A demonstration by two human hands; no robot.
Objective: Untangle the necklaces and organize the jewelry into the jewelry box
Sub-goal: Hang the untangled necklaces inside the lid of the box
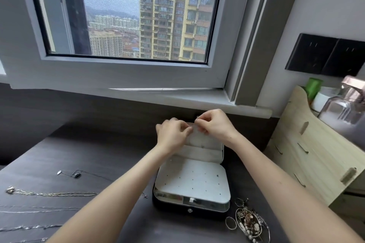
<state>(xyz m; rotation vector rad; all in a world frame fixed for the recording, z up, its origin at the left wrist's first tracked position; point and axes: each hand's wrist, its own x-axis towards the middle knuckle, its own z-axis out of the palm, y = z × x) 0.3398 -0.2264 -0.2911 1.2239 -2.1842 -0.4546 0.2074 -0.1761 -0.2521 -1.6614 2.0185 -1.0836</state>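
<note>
An open jewelry box [191,202] with a dark shell and pale lining lies on the dark table, its near half showing a white panel dotted with small holes. Both hands meet over the box's far half. My left hand [172,135] and my right hand [214,124] pinch something small and thin at the far edge; it is too small to identify. Several necklaces lie stretched out at the left: a silver chain [53,194] and a thin dark one with pendants [77,174]. A tangled heap of rings and chains [249,222] sits right of the box.
A pale wooden organizer with drawers [308,156] stands at the right, holding a glass jar [343,108] and a green-capped bottle [313,88]. A window sill [177,94] runs behind the table. Black wall sockets [324,55] are mounted at the right.
</note>
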